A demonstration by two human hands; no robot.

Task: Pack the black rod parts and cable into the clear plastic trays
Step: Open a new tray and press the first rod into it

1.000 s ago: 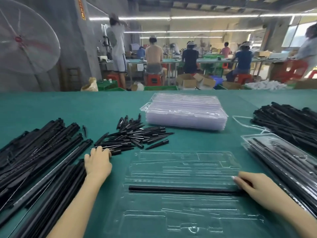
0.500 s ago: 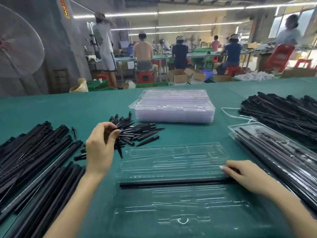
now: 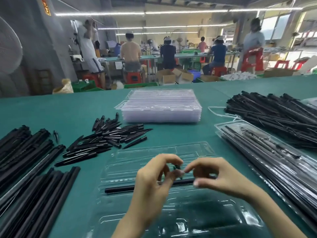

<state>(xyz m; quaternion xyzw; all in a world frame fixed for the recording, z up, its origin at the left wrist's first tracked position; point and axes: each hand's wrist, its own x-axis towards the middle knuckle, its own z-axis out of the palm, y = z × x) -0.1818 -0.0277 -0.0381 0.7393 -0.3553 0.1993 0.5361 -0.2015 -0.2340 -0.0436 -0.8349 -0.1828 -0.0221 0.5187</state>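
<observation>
An open clear plastic tray lies on the green table in front of me, with one long black rod across its middle channel. Above the tray my left hand and my right hand meet, and both pinch a small black pointed part between their fingertips. The part is blurred and mostly hidden by the fingers. A pile of short black pointed parts lies to the left of the tray. Long black rods are heaped at the far left.
A stack of empty clear trays stands behind the open tray. Packed trays lie at the right, with another heap of black rods behind them. Several people work at benches beyond the table's far edge.
My left hand lifted a short black part from the pile and carried it right over the tray. My right hand left the rod's end and came up to meet it.
</observation>
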